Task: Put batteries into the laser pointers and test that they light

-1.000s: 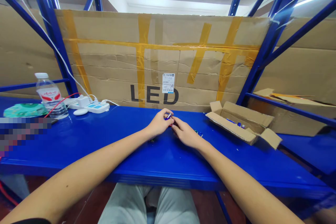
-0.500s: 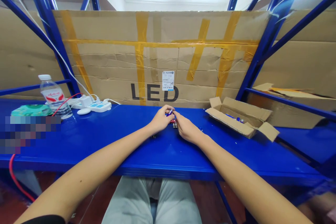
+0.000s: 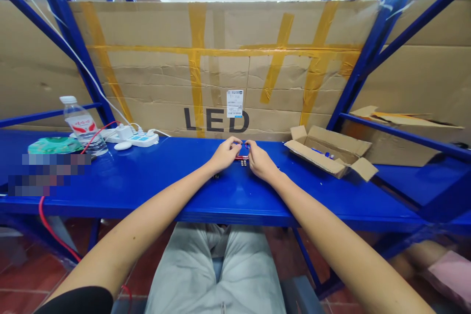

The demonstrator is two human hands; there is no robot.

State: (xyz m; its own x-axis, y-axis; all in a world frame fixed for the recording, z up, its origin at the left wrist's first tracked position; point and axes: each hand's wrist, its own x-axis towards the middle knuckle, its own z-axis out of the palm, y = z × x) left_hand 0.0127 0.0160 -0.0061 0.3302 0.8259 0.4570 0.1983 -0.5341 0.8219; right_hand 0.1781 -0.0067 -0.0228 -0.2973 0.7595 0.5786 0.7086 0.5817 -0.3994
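Observation:
My left hand [image 3: 224, 155] and my right hand [image 3: 260, 161] are raised over the far middle of the blue table, fingertips close together. In the fingertips of my right hand is a small blue-purple piece [image 3: 247, 146], mostly covered. The fingers of my left hand are curled in a pinch; what they hold, if anything, is too small to make out. Between and below the hands lies a slim, shiny red cylinder [image 3: 242, 158]. Just in front of it several small silvery round pieces [image 3: 243, 163] sit grouped on the table.
An open cardboard box [image 3: 316, 157] with small blue items stands right of my hands. To the left are a white power strip [image 3: 142, 138], a water bottle [image 3: 83, 127] and a green packet [image 3: 55, 144]. Small dark bits [image 3: 216, 176] lie beside my left forearm. Large cardboard [image 3: 158, 83] backs the table [image 3: 147, 176].
The blue-purple piece seen at my left fingertips earlier no longer shows there; one shows at my right fingertips. My hands have drawn slightly apart, uncovering more of the red cylinder. The camera view has tilted down.

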